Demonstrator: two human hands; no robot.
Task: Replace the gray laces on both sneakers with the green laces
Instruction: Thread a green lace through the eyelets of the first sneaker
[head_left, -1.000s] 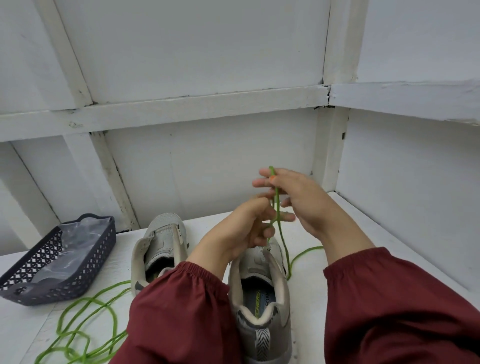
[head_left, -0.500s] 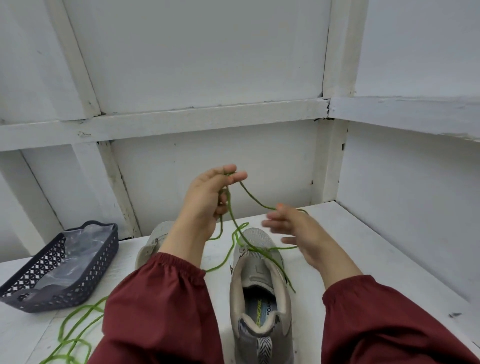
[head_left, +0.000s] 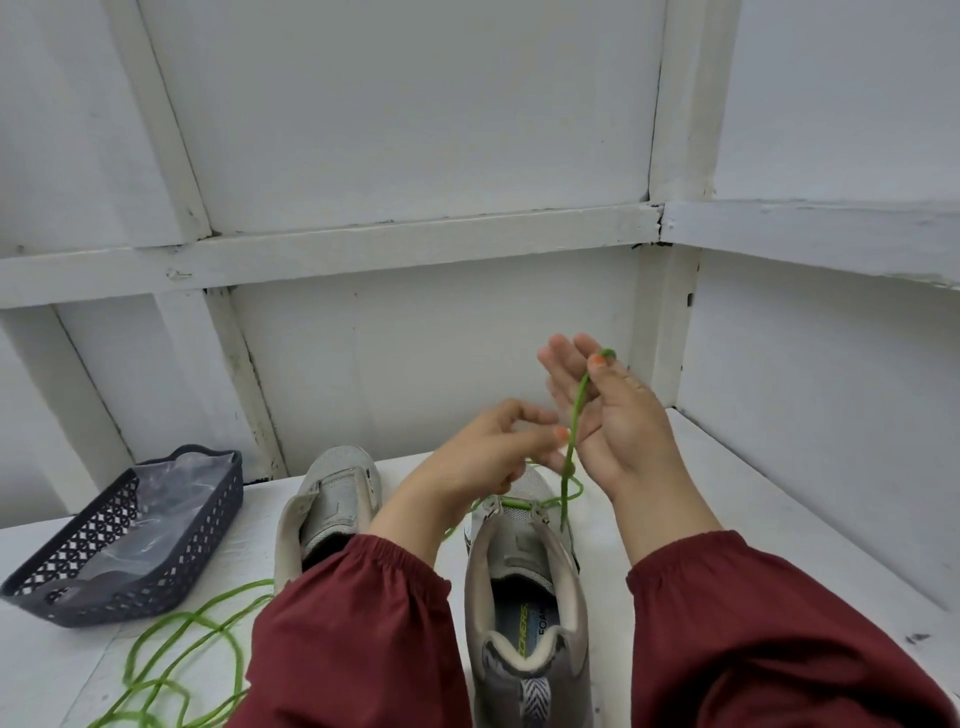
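Head view: two gray mesh sneakers stand side by side on the white painted table (head_left: 753, 519), heels toward the person. The right-side sneaker (head_left: 524, 577) has a thin, round green lace (head_left: 576, 410) threaded across its front eyelets. One strand rises to the right hand (head_left: 608, 421), where thumb and forefinger pinch it near the tip, the other fingers straight. The left hand (head_left: 483, 457) hovers over the toe, fingers curled and blurred; whether it holds a strand cannot be told. The other sneaker (head_left: 332, 499) is unlaced. A second green lace (head_left: 171, 660) lies in loose coils beside a dark lattice plastic basket (head_left: 197, 545) lined with crinkled clear film (head_left: 156, 499).
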